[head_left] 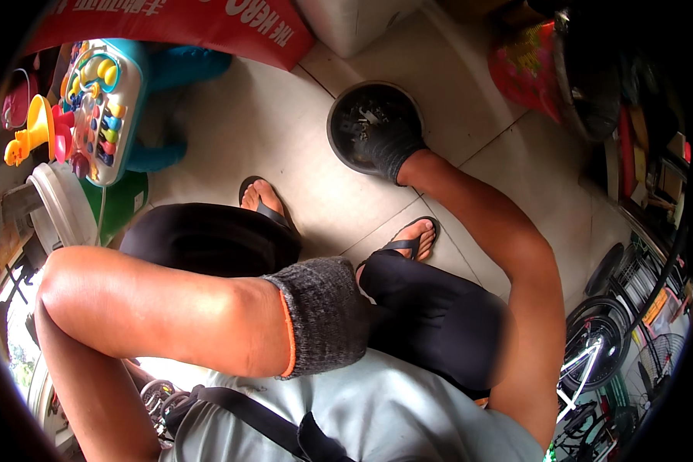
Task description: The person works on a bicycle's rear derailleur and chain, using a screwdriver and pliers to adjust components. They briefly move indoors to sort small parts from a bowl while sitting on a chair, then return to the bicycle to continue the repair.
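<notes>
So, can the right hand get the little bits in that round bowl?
Probably yes: the gloved right hand is over the bowl, close to the pale bits, and nothing seems to cover them.

Gloved hands (pixel 327 317), the right (pixel 390 148) in a bowl (pixel 342 109)

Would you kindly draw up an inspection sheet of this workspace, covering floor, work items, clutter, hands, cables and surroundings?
Surface: pale tiled floor, thin joints visible.
Job's things: round dark basin on the floor, with small light bits inside.
Clutter: colourful toy table with blue legs, at left.
Hands: right hand, gloved, reaches into the basin; left hand, gloved, is near the lap, fingers hidden.
Cables: dark curved strand at right; cannot tell whether it is a cable.
Surroundings: red panel ahead, bicycle wheel at right.
</notes>
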